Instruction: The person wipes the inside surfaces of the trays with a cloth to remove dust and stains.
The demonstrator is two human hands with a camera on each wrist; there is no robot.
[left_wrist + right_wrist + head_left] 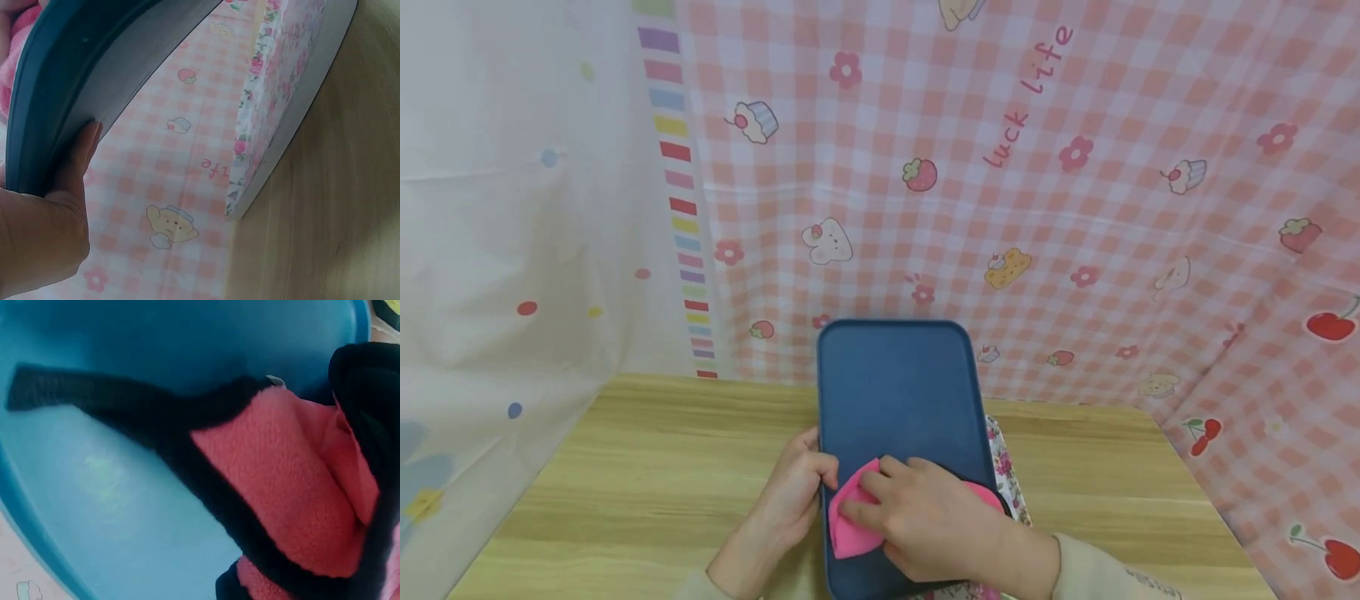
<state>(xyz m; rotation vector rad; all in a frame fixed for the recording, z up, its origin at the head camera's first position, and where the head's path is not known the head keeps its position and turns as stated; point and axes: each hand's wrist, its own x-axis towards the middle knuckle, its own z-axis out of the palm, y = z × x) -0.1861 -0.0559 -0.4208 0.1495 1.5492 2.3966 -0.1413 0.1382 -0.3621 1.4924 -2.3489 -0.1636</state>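
Observation:
A dark blue rectangular tray [898,392] is held tilted up over the table, its inner face towards me. My left hand [793,487] grips its left rim; the left wrist view shows fingers of that hand [53,228] curled at the edge against the grey underside [134,69]. With bent fingers my right hand [928,517] holds a bright pink cloth [853,533] against the lower part of the tray. Black trim and a black loop edge this fuzzy cloth [281,481] in the right wrist view, where the hand itself is out of sight.
Behind the tray's right side, a flower-patterned board or tray [1006,467] is partly hidden. The wood-grain table [1097,483] spreads to both sides. A pink checked curtain [880,225] hangs at the back and right, a pale one [512,233] at the left.

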